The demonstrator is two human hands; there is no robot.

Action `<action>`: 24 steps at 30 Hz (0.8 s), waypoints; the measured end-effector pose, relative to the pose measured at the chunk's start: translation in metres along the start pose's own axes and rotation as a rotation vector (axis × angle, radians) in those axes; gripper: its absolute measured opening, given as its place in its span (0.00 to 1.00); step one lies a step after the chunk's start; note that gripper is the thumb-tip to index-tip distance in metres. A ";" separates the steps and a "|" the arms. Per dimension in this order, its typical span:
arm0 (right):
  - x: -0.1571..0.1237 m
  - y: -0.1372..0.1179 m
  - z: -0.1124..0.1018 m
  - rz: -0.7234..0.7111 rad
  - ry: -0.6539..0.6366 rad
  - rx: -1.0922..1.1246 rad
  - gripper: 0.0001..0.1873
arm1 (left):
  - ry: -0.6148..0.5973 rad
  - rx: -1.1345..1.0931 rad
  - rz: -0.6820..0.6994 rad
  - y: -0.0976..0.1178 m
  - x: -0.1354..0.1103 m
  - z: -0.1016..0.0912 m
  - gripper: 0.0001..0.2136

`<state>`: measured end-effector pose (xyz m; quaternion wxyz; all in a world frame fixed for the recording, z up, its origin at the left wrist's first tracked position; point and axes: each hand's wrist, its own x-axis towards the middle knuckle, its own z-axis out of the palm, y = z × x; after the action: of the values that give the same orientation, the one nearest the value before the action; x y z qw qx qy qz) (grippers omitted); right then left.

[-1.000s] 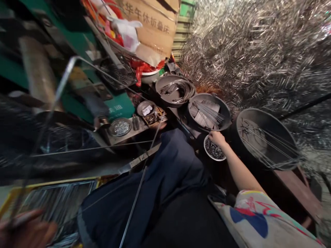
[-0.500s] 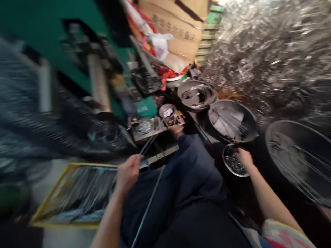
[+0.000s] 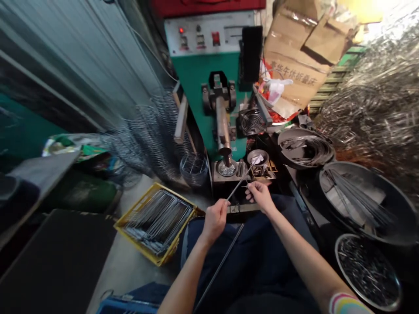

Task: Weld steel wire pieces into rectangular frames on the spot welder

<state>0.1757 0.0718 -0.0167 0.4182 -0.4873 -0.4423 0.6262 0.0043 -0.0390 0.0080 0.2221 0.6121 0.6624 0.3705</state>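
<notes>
Closed around a thin metal rod [image 3: 237,186], my left hand [image 3: 215,220] is above my lap. The rod slants up and away from the fist. My right hand [image 3: 261,197], close to the rod, has its fingers pinched on a small thin metal pin [image 3: 244,187]; whether the pin touches the rod I cannot tell. A second long rod [image 3: 221,264] lies slanting across my dark trousers. In front stands a green machine [image 3: 190,83] with a cylindrical arm [image 3: 222,124] over a small dish of metal bits [image 3: 226,169].
A yellow crate [image 3: 157,263] of bent wire pieces sits on the left, beside wire coils [image 3: 157,131]. To the right are a bowl of small metal pins [image 3: 340,244], a large pan [image 3: 404,213] with rods, and heaped wire [image 3: 376,96]. A cardboard box [image 3: 288,56] stands behind.
My right hand has left the bowl of pins and come to the rod, with a small pin in its fingers. My left hand still holds the rod. The view has swung left.
</notes>
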 end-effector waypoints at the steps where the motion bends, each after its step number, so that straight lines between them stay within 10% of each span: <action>1: 0.002 0.001 0.015 -0.006 -0.014 0.025 0.25 | 0.017 -0.018 -0.011 0.000 -0.003 -0.002 0.15; 8: 0.002 -0.010 0.052 -0.112 -0.035 0.208 0.19 | 0.081 -0.120 -0.061 -0.004 -0.014 -0.009 0.15; 24: 0.014 -0.016 0.062 -0.176 -0.105 0.152 0.18 | 0.133 -0.147 -0.075 -0.013 -0.007 -0.015 0.14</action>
<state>0.1144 0.0798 0.0039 0.4836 -0.3801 -0.4556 0.6436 -0.0145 -0.0486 0.0065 0.2354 0.5430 0.6693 0.4493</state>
